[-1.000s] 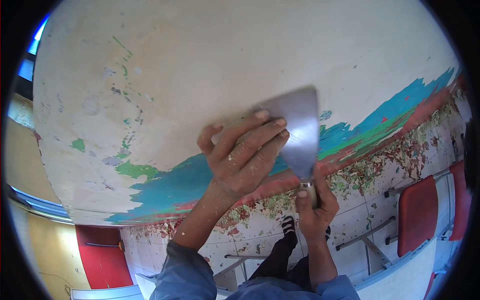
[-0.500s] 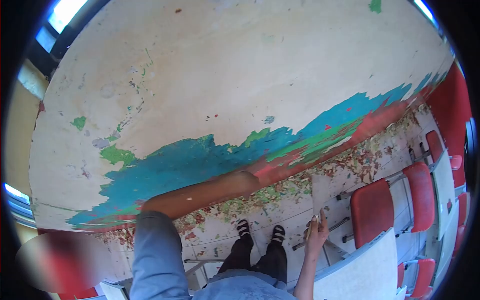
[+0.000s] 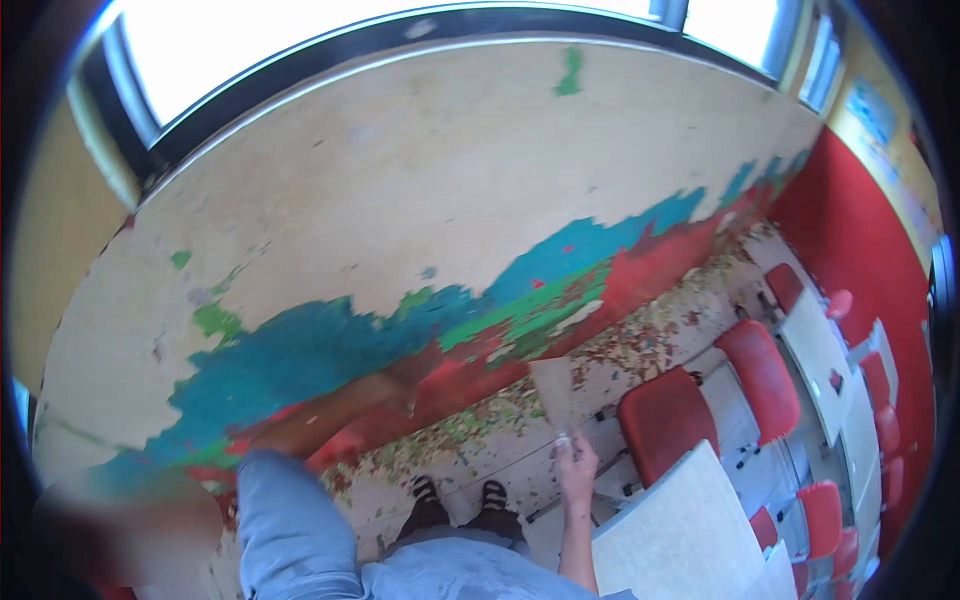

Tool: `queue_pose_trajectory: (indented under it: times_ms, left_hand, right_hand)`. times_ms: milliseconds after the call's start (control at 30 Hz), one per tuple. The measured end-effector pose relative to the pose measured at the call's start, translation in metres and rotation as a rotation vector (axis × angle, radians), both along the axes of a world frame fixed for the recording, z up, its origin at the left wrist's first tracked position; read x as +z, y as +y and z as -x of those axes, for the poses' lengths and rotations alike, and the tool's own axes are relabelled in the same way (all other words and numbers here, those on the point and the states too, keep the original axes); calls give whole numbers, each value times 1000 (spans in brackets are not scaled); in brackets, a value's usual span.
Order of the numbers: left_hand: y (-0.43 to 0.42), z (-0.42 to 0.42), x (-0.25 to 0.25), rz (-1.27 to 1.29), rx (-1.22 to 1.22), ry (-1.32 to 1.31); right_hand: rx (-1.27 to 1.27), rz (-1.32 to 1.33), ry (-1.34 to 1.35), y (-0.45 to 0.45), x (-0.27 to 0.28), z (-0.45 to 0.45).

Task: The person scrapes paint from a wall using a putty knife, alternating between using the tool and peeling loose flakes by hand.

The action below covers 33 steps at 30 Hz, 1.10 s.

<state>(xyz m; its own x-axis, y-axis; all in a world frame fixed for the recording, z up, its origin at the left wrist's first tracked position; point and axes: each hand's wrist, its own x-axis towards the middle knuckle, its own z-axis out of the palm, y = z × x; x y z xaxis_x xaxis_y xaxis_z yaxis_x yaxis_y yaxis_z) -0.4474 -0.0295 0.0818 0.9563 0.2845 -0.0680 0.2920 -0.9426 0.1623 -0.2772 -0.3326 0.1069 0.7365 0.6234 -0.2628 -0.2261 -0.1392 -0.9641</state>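
Observation:
In the head view my right hand (image 3: 574, 468) is closed round the handle of a broad-bladed scraper (image 3: 553, 390), held away from the wall above the littered floor. My left forearm reaches along the lower wall, and my left hand (image 3: 398, 390) is smeared by motion, so its fingers cannot be made out. Behind it the wall (image 3: 420, 170) shows a bare cream surface above ragged blue paint (image 3: 300, 350), with green and red paint (image 3: 450, 400) lower down.
Paint flakes (image 3: 640, 340) litter the tiled floor along the wall base. Red chairs (image 3: 665, 420) and pale desks (image 3: 680, 530) stand at the right. Windows (image 3: 400, 40) run above the wall. My sandalled feet (image 3: 492, 492) are below. A blurred shape (image 3: 130, 525) covers the lower left.
Both hands have parted; the left has left the blade and moved to the lower wall. The right has lowered the scraper away from the wall. The view has tilted up to show the windows.

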Motion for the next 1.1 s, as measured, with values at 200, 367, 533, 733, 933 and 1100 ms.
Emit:
queue_pose_trajectory:
  times_ms: [200, 367, 533, 733, 933, 1100]
  left_hand:
    - [-4, -37, 153, -567, 40, -289]
    - [21, -40, 121, -719, 2, -165]
    - [4, -20, 58, -331, -313, 698]
    - [-15, -51, 162, -719, -1, -260]
    - [16, 0, 76, -778, -22, -102]
    - [1, 38, -47, 249, 123, 374]
  right_hand:
    - [60, 77, -14, -25, -11, -12]
    - [97, 52, -28, -30, -13, -14]
    - [162, -37, -5, -25, 18, -10]
    - [258, -36, 11, -23, -1, -12]
    - [317, 23, -23, -19, 11, -12]
    - [309, -20, -109, -11, 17, -5]
